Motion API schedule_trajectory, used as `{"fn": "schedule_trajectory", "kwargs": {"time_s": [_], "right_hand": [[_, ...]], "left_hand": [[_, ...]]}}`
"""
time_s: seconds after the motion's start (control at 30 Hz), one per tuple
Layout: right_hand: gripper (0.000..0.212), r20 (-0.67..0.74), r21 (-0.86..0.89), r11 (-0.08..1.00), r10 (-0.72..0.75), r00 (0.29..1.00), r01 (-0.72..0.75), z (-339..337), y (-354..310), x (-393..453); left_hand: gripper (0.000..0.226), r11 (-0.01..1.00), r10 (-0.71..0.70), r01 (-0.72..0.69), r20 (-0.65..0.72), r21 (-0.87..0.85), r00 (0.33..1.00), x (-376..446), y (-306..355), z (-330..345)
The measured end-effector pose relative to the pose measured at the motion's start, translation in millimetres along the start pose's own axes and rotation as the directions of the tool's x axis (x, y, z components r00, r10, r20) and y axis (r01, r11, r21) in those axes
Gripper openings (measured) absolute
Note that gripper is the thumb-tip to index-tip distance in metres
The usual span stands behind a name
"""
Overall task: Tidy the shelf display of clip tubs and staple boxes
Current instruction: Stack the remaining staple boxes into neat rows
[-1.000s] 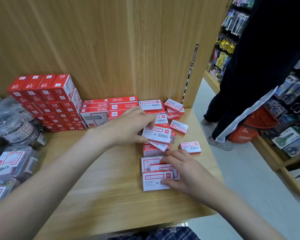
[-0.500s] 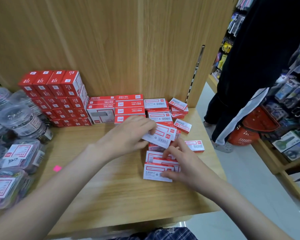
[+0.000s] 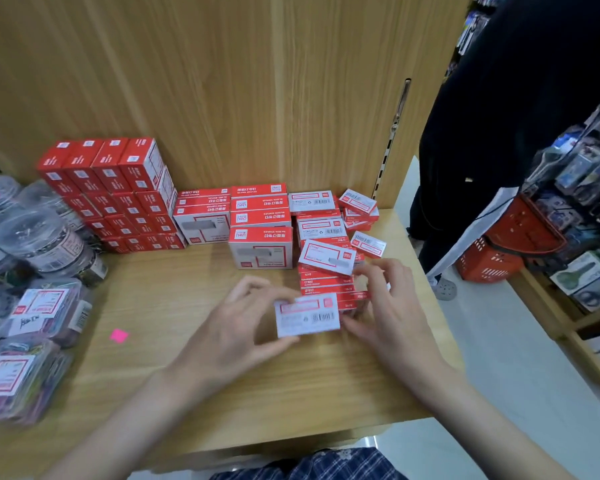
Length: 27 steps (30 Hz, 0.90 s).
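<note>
surface: light wood shelf board (image 3: 194,382), wood-grain back panel behind it
back left: block of red staple boxes (image 3: 110,194), stacked several high against the panel
back centre: larger red-and-white staple boxes (image 3: 261,233), two stacks side by side, just right of the red block
right: small staple boxes (image 3: 326,244), loose untidy pile reaching toward the right edge
left edge: clear clip tubs (image 3: 39,237), crowded together, some lying over
front left: small pink scrap (image 3: 119,335) on bare wood
</note>
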State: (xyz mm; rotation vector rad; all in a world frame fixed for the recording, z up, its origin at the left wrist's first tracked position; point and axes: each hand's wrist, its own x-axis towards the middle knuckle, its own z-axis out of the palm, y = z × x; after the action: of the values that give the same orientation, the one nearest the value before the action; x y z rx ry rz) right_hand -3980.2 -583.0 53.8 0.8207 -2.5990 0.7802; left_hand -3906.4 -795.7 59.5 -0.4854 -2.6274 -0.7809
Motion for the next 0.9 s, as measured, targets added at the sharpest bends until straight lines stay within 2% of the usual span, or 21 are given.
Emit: {"fn": "schedule_trajectory", "kwargs": {"time_s": [0.1,0.17,0.27,0.3,0.4,0.43,0.47,0.53,0.63,0.7,0.77,0.83,0.9], "right_hand": [[0.057,0.115,0.087,0.991,0.094,0.989,-0.104,-1,0,4],[0.050,0.198,0.173,0.982,0.040,0.979,-0.075,-3,1,5],[0.039,0.310,0.249,0.968,-0.046,0.950,-0.034,-18,8,11],[0.035,0.295,0.263,0.964,-0.053,0.954,-0.028,-25,10,14],[0.010,0.106,0.284,0.958,0.019,0.994,-0.049,-37,7,28],[0.011,0.084,0.257,0.964,0.048,0.995,-0.069,-36,4,35],[0.021,0.105,0.201,0.975,0.069,0.992,-0.089,-31,-1,41],[0.040,0.206,0.071,0.991,0.099,0.973,-0.116,-17,-6,50],[0.043,0.226,0.037,0.994,0.094,0.970,-0.105,-6,-11,55],[0.031,0.173,0.143,0.983,0.088,0.981,-0.114,-13,-9,56],[0.031,0.191,0.329,0.933,0.086,0.978,-0.146,-24,-4,53],[0.029,0.285,0.532,0.829,0.019,0.958,-0.174,-40,0,44],[0.028,0.390,0.608,0.765,-0.055,0.919,-0.212,-48,4,28]], "left_hand": [[0.045,0.997,0.042,-0.044,0.025,0.071,0.999,-4,2,14],[0.046,0.991,0.066,-0.065,-0.001,0.116,0.998,-2,4,22],[0.053,0.996,0.037,-0.033,-0.039,0.086,0.999,-1,9,33],[0.056,0.998,0.014,-0.010,-0.063,0.060,0.998,-1,11,36],[0.064,0.999,-0.051,0.053,-0.126,0.012,0.991,-1,15,42],[0.065,0.998,-0.049,0.052,-0.125,0.021,0.991,-1,16,43],[0.063,0.999,-0.039,0.043,-0.115,0.032,0.993,-2,16,44],[0.050,0.999,-0.020,0.023,-0.090,0.036,0.996,-3,15,43],[0.041,0.998,-0.055,0.053,-0.070,-0.029,0.996,-3,11,41],[0.045,0.992,-0.100,0.093,-0.080,-0.087,0.992,-4,8,40],[0.046,0.985,-0.133,0.121,-0.089,-0.127,0.987,-5,8,41],[0.044,0.980,-0.149,0.133,-0.108,-0.145,0.983,-6,9,42],[0.044,0.975,-0.169,0.146,-0.129,-0.170,0.977,-6,11,44]]}}
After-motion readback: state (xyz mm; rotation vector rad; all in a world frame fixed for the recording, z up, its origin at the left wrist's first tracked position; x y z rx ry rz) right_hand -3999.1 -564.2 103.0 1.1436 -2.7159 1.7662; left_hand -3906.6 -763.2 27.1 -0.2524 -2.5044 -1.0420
